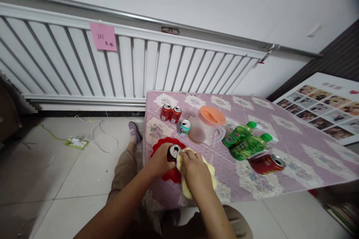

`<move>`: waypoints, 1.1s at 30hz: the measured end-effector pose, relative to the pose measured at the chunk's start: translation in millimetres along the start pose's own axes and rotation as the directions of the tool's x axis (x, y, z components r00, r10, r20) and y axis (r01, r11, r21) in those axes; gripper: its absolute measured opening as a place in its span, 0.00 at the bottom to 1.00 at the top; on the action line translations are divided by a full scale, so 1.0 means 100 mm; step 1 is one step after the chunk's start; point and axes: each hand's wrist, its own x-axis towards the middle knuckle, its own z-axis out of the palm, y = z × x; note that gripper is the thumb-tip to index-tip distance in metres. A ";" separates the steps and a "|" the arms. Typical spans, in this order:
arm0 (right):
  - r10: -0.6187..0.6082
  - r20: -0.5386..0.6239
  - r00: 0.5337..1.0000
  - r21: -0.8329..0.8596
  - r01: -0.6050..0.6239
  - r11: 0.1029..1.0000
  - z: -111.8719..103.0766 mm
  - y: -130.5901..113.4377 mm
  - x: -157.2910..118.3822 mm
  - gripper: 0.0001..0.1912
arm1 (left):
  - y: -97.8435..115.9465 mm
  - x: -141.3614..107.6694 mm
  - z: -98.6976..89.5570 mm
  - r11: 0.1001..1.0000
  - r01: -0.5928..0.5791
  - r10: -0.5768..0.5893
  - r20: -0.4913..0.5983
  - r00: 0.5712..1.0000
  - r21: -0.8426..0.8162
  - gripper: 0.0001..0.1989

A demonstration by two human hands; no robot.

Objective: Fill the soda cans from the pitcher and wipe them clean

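Note:
My left hand [161, 160] is wrapped round an opened drink can [175, 150], which is upright over a red scalloped plate [159, 142]. Pressed against the can's right side is a yellow cloth [209, 173], gripped in my right hand [193, 168]. The cloth's loose part spreads below and to the right of that hand. Much of the can's body is hidden by my fingers. Just beyond my hands stand a small teal can [184, 128] and a clear pitcher [198, 132] with an orange lid [212, 115].
Two red cans [170, 114] stand near the table's far left corner. Green-labelled bottles [246, 140] and a larger red can [266, 164] lie on the right of the floral tablecloth [218, 101]. A white radiator [134, 67] runs behind. A power strip [76, 142] lies on the floor.

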 end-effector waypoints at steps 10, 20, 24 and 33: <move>0.006 0.024 1.000 -0.009 -0.006 1.000 -0.12 -0.07 -0.05 0.16 | 0.16 -0.10 0.12 0.997 0.082 -0.081 -0.130 0.988 0.006 0.27; -0.090 0.031 0.995 -0.041 0.092 0.995 -0.11 0.03 0.04 0.15 | 0.18 -0.10 0.14 0.997 0.076 -0.071 -0.128 0.989 0.032 0.27; -0.105 0.011 0.994 -0.067 0.106 0.992 -0.13 0.19 0.13 0.13 | 0.19 -0.10 0.14 0.992 0.118 -0.112 -0.118 0.987 0.047 0.29; -0.181 -0.031 0.983 -0.115 0.176 0.978 -0.23 0.21 0.40 0.13 | 0.07 -0.11 0.18 0.993 0.115 -0.112 -0.149 0.982 0.015 0.34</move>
